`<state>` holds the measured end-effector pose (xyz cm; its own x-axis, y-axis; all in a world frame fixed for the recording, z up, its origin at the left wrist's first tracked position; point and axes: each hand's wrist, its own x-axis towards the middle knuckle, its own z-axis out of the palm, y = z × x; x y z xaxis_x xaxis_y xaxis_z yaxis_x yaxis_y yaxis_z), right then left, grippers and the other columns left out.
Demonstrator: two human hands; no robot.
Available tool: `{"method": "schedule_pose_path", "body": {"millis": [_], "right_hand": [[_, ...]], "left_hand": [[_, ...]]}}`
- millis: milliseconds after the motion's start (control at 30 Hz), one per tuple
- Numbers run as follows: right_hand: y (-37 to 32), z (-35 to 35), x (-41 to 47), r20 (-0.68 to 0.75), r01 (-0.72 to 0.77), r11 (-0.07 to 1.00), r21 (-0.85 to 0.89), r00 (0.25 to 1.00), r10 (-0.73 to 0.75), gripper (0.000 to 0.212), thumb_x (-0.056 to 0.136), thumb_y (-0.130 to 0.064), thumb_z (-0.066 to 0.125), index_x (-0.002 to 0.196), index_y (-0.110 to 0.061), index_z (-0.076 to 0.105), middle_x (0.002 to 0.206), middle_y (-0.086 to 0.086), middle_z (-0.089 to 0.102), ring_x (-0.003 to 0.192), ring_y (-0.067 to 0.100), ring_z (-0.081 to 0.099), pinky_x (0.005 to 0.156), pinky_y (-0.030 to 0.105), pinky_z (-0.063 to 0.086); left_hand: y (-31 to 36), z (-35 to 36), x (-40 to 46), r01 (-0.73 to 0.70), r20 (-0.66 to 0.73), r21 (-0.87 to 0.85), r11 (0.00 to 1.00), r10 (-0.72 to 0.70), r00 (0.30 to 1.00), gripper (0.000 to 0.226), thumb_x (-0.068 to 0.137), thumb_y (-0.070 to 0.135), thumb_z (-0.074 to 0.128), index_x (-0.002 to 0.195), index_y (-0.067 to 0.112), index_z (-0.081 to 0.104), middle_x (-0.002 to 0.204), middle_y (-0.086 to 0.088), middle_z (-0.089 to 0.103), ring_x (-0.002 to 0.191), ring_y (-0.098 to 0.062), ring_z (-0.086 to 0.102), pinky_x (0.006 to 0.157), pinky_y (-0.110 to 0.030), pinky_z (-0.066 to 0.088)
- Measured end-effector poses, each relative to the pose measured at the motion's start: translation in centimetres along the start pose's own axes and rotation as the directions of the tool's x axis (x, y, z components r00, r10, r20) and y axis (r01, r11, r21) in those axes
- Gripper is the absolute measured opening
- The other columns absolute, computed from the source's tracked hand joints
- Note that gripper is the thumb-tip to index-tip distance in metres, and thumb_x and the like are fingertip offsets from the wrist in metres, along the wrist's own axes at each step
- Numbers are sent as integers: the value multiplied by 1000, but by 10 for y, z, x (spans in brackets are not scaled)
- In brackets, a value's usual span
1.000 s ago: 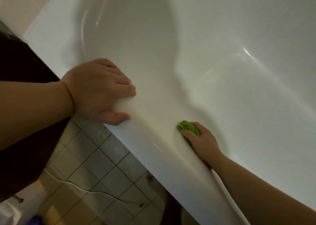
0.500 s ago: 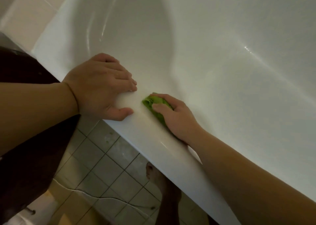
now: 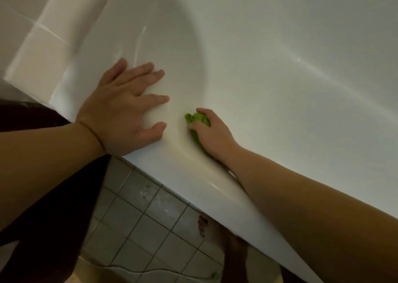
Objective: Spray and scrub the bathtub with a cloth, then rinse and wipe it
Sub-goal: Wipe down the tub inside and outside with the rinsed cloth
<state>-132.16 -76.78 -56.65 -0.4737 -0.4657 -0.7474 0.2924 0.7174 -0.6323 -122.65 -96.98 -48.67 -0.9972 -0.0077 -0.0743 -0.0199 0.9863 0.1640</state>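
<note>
We were mid-scrub, we judged — right hand (image 3: 212, 132) gripping the green cloth (image 3: 197, 121) beside our flat, released left hand (image 3: 125, 108) on the bathtub (image 3: 280, 67) rim — next, probably fresh strokes farther along.

The right hand (image 3: 212, 132) is covering most of the green cloth (image 3: 197, 121), the bathtub (image 3: 280, 67) is running off the top and right edges, and its rim is hiding a bare foot (image 3: 204, 226).

The scene is dimly and warmly lit. Streaks of glare are seen on the bathtub (image 3: 280, 71) wall and rim. A broad shadow fills its far end. The tiled corner at upper left is smeared by motion blur.
</note>
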Motion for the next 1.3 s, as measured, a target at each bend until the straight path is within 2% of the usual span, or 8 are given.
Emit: {"method": "schedule_pose_path", "body": {"millis": [167, 267, 367, 567, 700, 867, 1067, 1300], "right_hand": [[-34, 5, -33, 56, 127, 984, 123, 989, -135, 49, 96, -39, 51, 144, -52, 49, 145, -9, 54, 129, 15, 51, 113, 41, 40], [-32, -6, -60, 155, 205, 972, 114, 963, -221, 53, 101, -35, 58, 147, -57, 43, 146, -18, 51, 129, 5, 50, 111, 29, 39], [-20, -14, -68, 130, 190, 979, 80, 971, -199, 52, 100, -44, 63, 146, -58, 44, 142, -24, 54, 124, -4, 53, 105, 19, 40], [-36, 16, -10, -86, 35, 995, 93, 996, -27, 58, 102, -46, 57, 156, -33, 39, 151, -1, 52, 135, 21, 50, 108, 27, 36], [-74, 43, 6, -219, 152, 968, 200, 970, -108, 59, 101, -50, 53, 156, -41, 33, 153, 6, 45, 135, 27, 48, 115, 46, 38], [-60, 29, -35, -46, 298, 952, 71, 954, -295, 55, 100, -52, 57, 151, -54, 36, 154, -2, 42, 136, 16, 45, 115, 32, 33], [-8, 8, -3, 17, 126, 992, -25, 992, -126, 53, 104, -46, 55, 154, -36, 39, 141, 0, 56, 119, 13, 54, 93, 21, 35], [37, 14, 89, -82, -137, 989, 55, 987, 142, 70, 103, -59, 44, 160, -26, 20, 150, 14, 47, 133, 33, 49, 115, 44, 38]], "left_hand": [[-16, -5, 4, 8, -18, -1, 1000, -8, 1000, 63, 86, 53, 49, 132, 15, 70, 158, -10, 46, 152, -27, 33, 126, -52, 11], [-23, -6, 7, 4, -5, 1, 1000, -4, 1000, 65, 87, 50, 48, 139, 15, 64, 162, -10, 40, 154, -27, 28, 126, -52, 10], [-26, -7, 9, 26, -9, -20, 999, -26, 1000, 69, 86, 48, 47, 146, 15, 57, 166, -9, 34, 156, -27, 24, 127, -46, 4], [-30, -7, 11, 98, -67, -67, 993, -102, 992, 81, 85, 45, 46, 157, 8, 39, 168, -11, 28, 157, -27, 21, 127, -48, 9], [-31, -6, 13, 103, -76, -68, 992, -108, 991, 79, 88, 43, 45, 158, 7, 35, 169, -12, 25, 157, -27, 19, 127, -46, 8], [-35, -7, 15, 89, -72, -93, 992, -96, 993, 75, 90, 41, 44, 158, 9, 38, 169, -12, 24, 157, -28, 19, 127, -49, 10], [-41, -6, 20, 95, -52, -84, 992, -100, 994, 80, 84, 46, 46, 157, 15, 40, 171, -9, 20, 158, -27, 17, 127, -50, 10], [-49, -7, 30, 113, -48, -66, 991, -116, 992, 75, 83, 46, 47, 155, 27, 45, 172, -4, 18, 159, -23, 15, 126, -50, 11]]}}
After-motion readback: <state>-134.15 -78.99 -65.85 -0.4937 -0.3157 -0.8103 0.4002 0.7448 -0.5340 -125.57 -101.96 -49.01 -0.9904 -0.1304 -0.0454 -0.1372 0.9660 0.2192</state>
